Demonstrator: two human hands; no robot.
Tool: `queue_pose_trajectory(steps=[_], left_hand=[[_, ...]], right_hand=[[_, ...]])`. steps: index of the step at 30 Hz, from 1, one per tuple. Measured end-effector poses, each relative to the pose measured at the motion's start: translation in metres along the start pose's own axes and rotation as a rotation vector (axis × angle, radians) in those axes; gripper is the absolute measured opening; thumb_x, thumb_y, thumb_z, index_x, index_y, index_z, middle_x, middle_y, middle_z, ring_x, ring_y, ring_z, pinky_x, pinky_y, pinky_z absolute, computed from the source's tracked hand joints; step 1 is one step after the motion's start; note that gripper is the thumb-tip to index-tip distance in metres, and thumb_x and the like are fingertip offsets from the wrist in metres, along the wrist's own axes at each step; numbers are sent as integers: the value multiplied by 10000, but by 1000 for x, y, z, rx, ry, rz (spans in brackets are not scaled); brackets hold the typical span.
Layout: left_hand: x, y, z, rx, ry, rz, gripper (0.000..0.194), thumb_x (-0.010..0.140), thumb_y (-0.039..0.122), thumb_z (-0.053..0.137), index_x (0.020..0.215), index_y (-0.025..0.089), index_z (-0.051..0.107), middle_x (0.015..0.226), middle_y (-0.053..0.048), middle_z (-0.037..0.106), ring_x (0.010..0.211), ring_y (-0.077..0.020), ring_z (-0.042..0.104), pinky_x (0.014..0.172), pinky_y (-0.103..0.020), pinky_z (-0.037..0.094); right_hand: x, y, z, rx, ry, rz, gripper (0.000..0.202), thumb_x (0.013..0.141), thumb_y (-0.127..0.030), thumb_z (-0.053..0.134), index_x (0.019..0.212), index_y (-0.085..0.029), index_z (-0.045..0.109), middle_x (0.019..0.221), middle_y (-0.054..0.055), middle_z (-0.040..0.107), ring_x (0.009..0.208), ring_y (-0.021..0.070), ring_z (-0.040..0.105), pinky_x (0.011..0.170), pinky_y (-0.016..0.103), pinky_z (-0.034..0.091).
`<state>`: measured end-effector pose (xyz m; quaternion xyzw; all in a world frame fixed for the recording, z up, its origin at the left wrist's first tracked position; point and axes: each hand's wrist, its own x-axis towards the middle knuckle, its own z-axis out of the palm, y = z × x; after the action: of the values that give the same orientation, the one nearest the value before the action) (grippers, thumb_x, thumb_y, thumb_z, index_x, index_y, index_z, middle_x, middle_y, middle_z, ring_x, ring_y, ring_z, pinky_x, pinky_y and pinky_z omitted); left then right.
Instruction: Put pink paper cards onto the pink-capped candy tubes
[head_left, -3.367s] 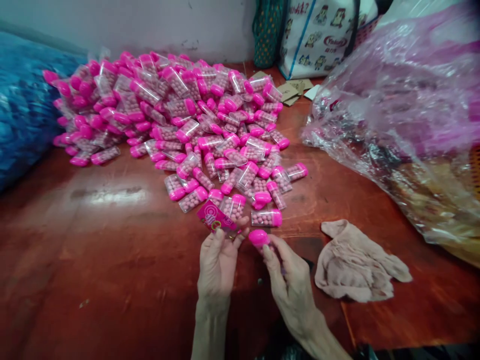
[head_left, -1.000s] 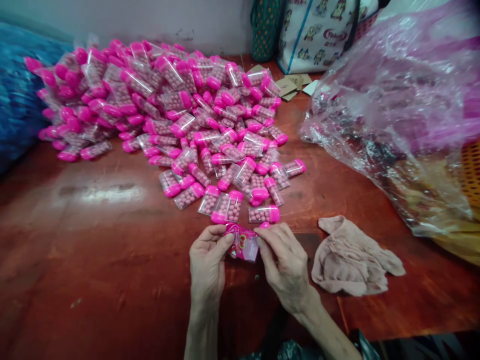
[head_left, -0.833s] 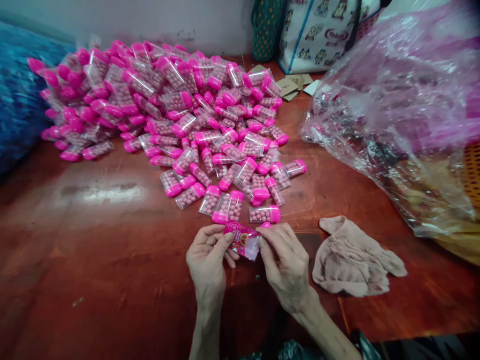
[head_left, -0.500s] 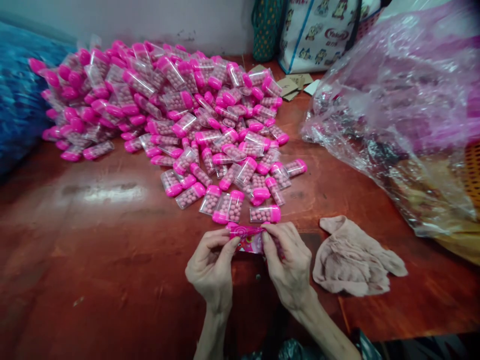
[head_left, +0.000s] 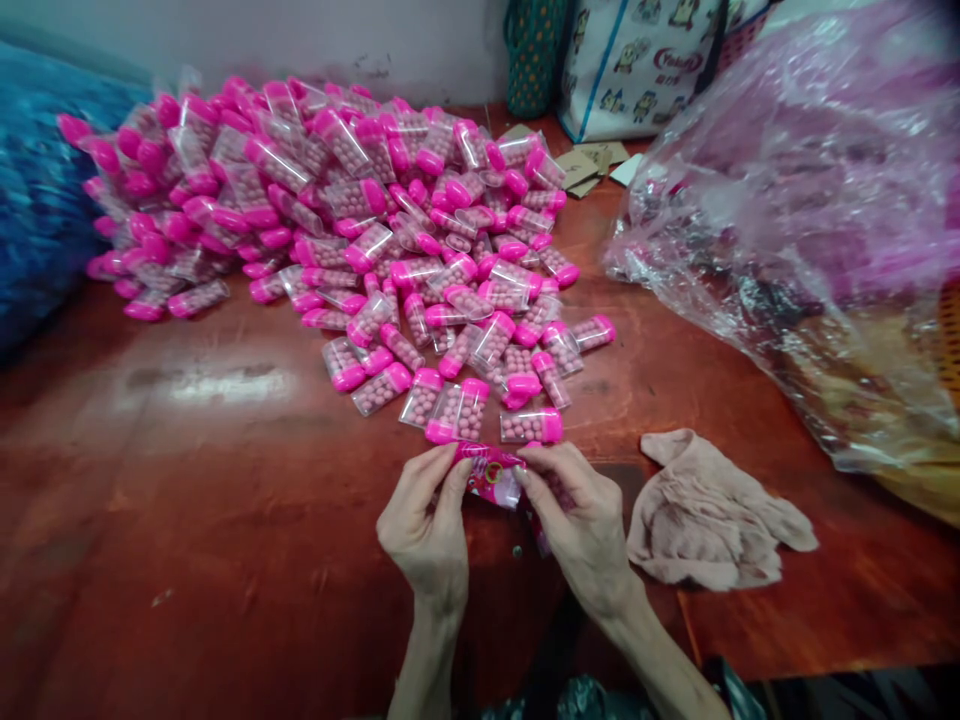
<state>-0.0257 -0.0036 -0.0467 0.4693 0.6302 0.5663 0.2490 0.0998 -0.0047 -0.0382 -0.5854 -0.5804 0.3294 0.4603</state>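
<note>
Room leftward over flat red-brown tabletop, blocked ahead by heaped pink-capped plastic containers, rightward by crumpled beige cloth

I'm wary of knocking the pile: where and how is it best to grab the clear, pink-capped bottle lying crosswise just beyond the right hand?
Probably by its pink cap, from the right: the bottle lies flat, cap end rightward, while other bottles lie to its left and beyond it.
</note>
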Motion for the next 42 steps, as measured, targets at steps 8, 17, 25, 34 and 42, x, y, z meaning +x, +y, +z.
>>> queue_pose_trajectory(steps=[8,17,25,34,42], left_hand=[[-5,-4,-2,88,70,99,301,703,72,655,941,249,702,885,-21,667,780,-182,618,694,-325,518],[-5,4,-2,142,151,230,369,648,27,690,935,258,703,950,-28,676,829,-205,624,777,-362,496],[-6,3,-2,163,209,240,408,639,9,691,952,270,696,984,-26,665,841,-199,622,788,-354,489],[0,-1,-3,23,103,-35,159,719,123,649,827,225,709,776,4,619,717,-150,587,665,-282,494],[-3,5,-4,38,134,58,173,666,73,684,766,214,686,838,-14,618,796,-174,576,739,-320,464]], right_hand=[[-3,-3,1,-149,45,-278,237,840,-39,465,983,-161,610,802,70,644,743,188,574,695,357,497],[-5,-4,3,-186,78,-304,247,846,-42,454,1001,-164,604,793,70,648,743,193,588,702,372,502],[-7,-2,8,-242,97,-380,251,827,-32,479,1022,-142,593,775,87,648,738,205,582,668,383,502],[-6,-8,9,-234,102,-388,235,788,-38,526,967,-165,611,756,67,652,744,199,594,708,400,499],[-4,-2,6,-156,99,-233,219,817,-49,510,968,-167,616,788,61,634,744,181,564,694,357,493]])
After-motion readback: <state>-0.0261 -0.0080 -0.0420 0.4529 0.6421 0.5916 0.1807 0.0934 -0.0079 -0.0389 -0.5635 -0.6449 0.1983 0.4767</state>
